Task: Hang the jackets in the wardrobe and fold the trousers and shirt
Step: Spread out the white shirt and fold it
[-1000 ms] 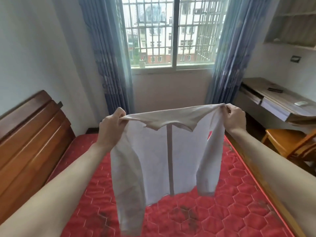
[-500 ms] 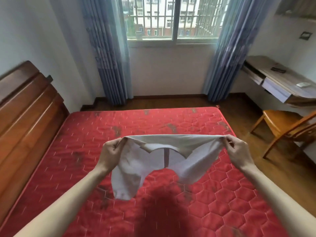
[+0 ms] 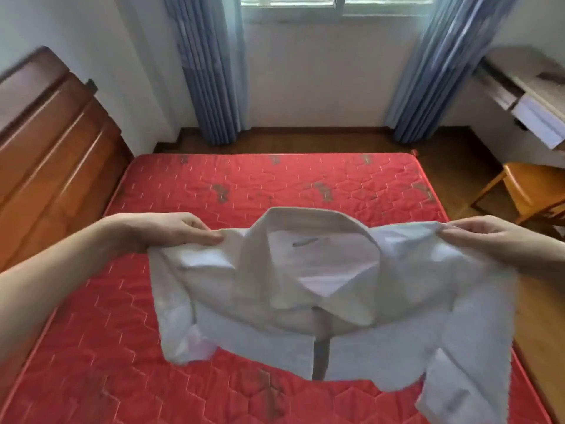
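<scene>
Lowered toward the mattress (image 3: 214,185), shirt (image 3: 305,301) pinched by both hands.

Red quilted mattress (image 3: 214,191), wooden headboard (image 3: 52,142) left. Blue curtains (image 3: 211,71) flank window (image 3: 336,4). White walls, wood floor (image 3: 305,142). Table (image 3: 526,96), wooden chair (image 3: 532,191) right.

A home bedroom: mattress (image 3: 214,191), headboard (image 3: 52,142), curtains (image 3: 211,68).

Soft daylight enters from the window (image 3: 337,3) far beyond the fingers (image 3: 211,238), leaving the room evenly bright. Motion blur smears the whole frame; edges outward of the fingers bow with wide-angle distortion.
</scene>
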Tool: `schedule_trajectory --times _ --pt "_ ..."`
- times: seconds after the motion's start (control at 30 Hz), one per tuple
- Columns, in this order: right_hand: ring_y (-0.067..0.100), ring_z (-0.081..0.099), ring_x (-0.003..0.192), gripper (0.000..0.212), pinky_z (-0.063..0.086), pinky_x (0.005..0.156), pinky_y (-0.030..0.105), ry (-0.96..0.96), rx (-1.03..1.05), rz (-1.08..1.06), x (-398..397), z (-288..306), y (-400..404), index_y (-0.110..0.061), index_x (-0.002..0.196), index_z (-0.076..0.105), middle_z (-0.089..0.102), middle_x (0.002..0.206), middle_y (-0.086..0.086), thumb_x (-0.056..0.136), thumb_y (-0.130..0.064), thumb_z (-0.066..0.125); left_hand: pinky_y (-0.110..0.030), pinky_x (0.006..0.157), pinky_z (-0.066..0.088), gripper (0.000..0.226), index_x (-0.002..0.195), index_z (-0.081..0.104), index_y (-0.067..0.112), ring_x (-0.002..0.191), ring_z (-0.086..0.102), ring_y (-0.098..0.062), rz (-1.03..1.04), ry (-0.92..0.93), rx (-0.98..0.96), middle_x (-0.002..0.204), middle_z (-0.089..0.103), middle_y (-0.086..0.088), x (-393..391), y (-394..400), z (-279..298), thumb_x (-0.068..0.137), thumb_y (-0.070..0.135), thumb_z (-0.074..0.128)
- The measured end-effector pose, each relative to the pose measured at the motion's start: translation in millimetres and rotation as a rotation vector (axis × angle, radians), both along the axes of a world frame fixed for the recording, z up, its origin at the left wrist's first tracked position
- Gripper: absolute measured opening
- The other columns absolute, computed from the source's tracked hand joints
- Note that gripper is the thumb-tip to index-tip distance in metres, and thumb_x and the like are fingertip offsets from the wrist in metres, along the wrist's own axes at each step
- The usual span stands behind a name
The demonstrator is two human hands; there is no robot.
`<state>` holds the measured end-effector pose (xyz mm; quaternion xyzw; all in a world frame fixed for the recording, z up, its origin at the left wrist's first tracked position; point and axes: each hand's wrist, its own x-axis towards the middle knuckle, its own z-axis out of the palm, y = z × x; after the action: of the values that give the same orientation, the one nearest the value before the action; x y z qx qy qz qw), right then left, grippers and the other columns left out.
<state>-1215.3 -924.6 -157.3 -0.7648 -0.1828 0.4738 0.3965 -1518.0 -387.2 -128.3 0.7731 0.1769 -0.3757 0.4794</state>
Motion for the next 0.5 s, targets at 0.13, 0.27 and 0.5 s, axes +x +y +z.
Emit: schedule_trajectory --times 0.13,0.27,0.5 --pt "0.009 0.071 0.077 0.044 0.057 0.064 0.022 -0.428 0.055 -0.017 -1.2 -36.6 55.6 -0.026 0.105 0.076 0.075 0.086 -0.002 0.098 -0.065 0.058 -0.036 0.076 0.065 0.05 0.112 0.081 0.027 0.095 0.079 -0.028 0.283 -0.229 0.058 0.107 0.08 -0.008 28.1 9.6 -61.2 0.091 0.069 0.065" --pt "0.011 0.047 0.062 0.035 0.039 0.058 0.029 -0.583 -0.008 -0.035 14.5 -127.7 99.0 -0.016 0.078 0.057 0.052 0.066 -0.007 0.106 -0.038 0.053 -0.025 0.058 0.058 0.037 0.099 0.083 0.028 0.071 0.077 -0.016 0.433 -0.338 0.162 0.087 0.081 0.0 54.3 5.7 -163.6 0.101 0.057 0.06" --pt "0.024 0.046 0.055 0.033 0.044 0.061 0.047 -0.656 -0.229 -0.042 65.6 -356.0 129.2 -0.03 0.076 0.043 0.045 0.057 0.0 0.108 -0.035 0.051 -0.034 0.059 0.024 0.055 0.069 0.056 -0.002 0.058 0.031 -0.012 0.482 -0.354 0.336 0.062 0.035 0.004 96.2 10.1 -396.8 0.106 0.038 0.057"
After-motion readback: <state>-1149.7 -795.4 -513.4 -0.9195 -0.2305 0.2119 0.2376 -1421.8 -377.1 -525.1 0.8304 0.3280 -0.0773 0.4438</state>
